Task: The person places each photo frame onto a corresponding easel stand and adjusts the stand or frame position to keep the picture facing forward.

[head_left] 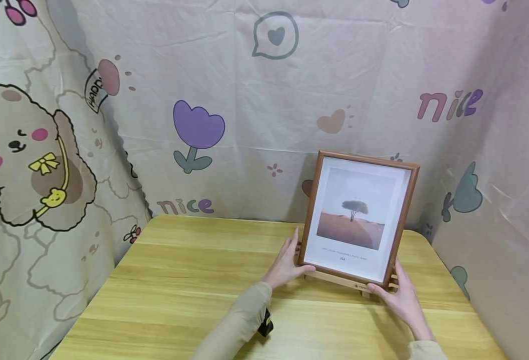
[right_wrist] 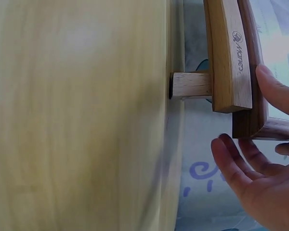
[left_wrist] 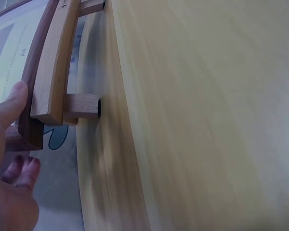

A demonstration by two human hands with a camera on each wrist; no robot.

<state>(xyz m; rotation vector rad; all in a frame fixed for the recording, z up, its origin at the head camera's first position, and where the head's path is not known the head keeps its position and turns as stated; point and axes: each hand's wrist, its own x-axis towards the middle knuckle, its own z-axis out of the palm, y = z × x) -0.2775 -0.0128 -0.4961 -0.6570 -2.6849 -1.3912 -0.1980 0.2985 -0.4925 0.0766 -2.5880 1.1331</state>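
Observation:
A brown wooden picture frame (head_left: 353, 215) with a print of a lone tree leans back on a small wooden tabletop easel (head_left: 336, 280), its lower edge along the easel's ledge. My left hand (head_left: 286, 264) holds the lower left corner, thumb on the front and fingers around the side. At the lower right corner my right hand (head_left: 401, 296) grips the frame the same way. Lettering shows on the easel ledge (right_wrist: 233, 57) in the right wrist view, beside the right thumb. The easel's back is hidden behind the frame.
The wood-grain table (head_left: 192, 280) stretches to the left and in front of the easel. Printed cloth (head_left: 246, 90) hangs close behind the table and along both sides. A small black device (head_left: 266, 324) shows at the left cuff.

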